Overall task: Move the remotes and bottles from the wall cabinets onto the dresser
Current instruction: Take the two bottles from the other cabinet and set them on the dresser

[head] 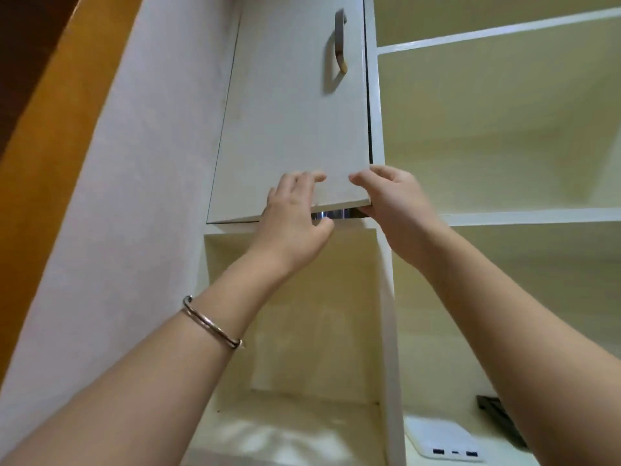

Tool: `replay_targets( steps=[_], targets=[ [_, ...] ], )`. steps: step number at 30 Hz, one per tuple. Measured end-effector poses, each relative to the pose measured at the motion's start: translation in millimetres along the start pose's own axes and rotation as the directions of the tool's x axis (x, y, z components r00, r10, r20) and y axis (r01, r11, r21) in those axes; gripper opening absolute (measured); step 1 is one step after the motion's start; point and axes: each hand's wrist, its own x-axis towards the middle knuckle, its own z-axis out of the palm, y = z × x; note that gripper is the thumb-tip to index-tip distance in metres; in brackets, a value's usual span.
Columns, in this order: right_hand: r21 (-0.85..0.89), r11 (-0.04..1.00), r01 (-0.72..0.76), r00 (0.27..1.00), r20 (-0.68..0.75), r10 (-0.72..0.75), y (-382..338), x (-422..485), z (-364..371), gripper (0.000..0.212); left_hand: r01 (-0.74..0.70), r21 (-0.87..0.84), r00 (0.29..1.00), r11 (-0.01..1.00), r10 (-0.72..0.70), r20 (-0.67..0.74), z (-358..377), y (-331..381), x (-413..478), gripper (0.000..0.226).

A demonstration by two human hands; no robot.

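Observation:
A white wall cabinet door (pixel 289 122) with a grey metal handle (pixel 339 45) fills the upper middle of the head view. The door stands slightly ajar, with a dark gap along its right and bottom edges. Both hands are raised to its lower edge. My left hand (pixel 295 220) has its fingers on the door front and its thumb under the bottom edge. My right hand (pixel 393 200) pinches the door's lower right corner. A shiny strip (pixel 332 214) shows in the gap under the door. No remote or bottle inside the cabinet is visible.
Open cream shelves (pixel 504 129) lie to the right of the door. An open niche (pixel 295 331) sits below it. Low right, a white power bank (pixel 443 438) and a dark flat object (pixel 500 415) rest on a surface. A white wall (pixel 117 196) is at left.

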Motion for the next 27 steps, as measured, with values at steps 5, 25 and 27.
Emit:
replay_targets(
  steps=[5,25,27],
  targets=[
    [0.148,0.989,0.005,0.998,-0.057,0.004,-10,0,13,0.020,0.021,0.068,1.000,0.997,-0.021,0.000,-2,2,13,0.064],
    [0.521,0.829,0.200,0.880,0.276,-0.386,-47,-11,104,0.033,-0.310,0.200,0.851,0.929,0.365,-0.378,-116,-28,-11,0.052],
    [0.465,0.859,0.215,0.878,0.293,-0.379,-40,-9,120,0.033,-0.226,0.279,0.852,0.933,0.329,-0.407,-129,-31,-16,0.049]
  ],
)
